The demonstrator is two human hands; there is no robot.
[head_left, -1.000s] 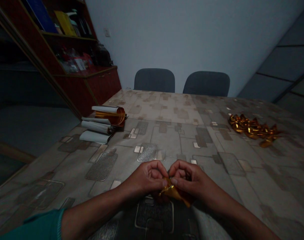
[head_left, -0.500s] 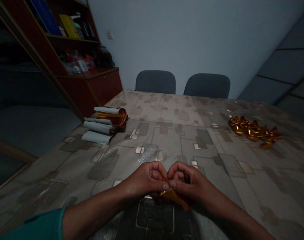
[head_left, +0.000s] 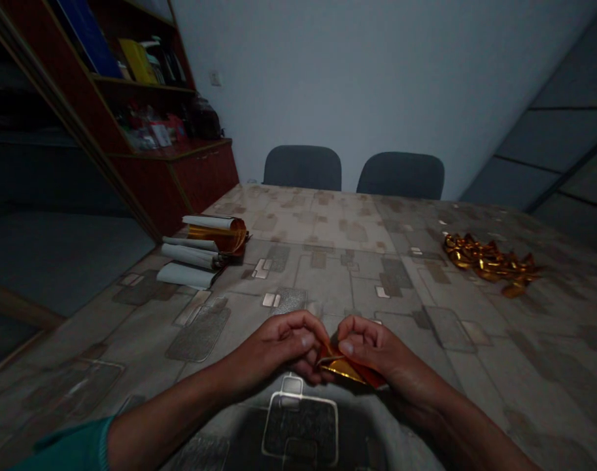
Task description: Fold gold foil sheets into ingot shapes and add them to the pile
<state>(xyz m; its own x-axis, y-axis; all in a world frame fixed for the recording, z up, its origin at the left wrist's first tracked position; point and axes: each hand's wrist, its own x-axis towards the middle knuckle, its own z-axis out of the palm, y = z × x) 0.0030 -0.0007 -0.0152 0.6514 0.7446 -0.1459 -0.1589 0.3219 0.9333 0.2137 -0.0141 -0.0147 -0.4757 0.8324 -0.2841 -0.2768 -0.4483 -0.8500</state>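
Near the front edge of the table, a partly folded piece of gold foil paper [head_left: 346,369] is held between my two hands. My right hand [head_left: 376,347] pinches its upper right side with thumb and bent fingers. At the paper's left end, my left hand [head_left: 293,347] has its fingers curled against the edge, the thumb resting above them. Part of the paper is hidden behind the right fingers. Off to the right lies a cluster of folded gold foil pieces [head_left: 489,258].
Loosely rolled gold and white paper sheets [head_left: 195,252] lie on the left of the patterned tablecloth [head_left: 327,261]. Two grey chairs [head_left: 303,168] stand behind the far edge. A red-brown cabinet [head_left: 200,167] with shelves is at the back left.
The foil paper has turned, so its shiny lower edge shows more. My left thumb has moved back from the pinch, and my hands are slightly farther apart. The view has tilted a little.
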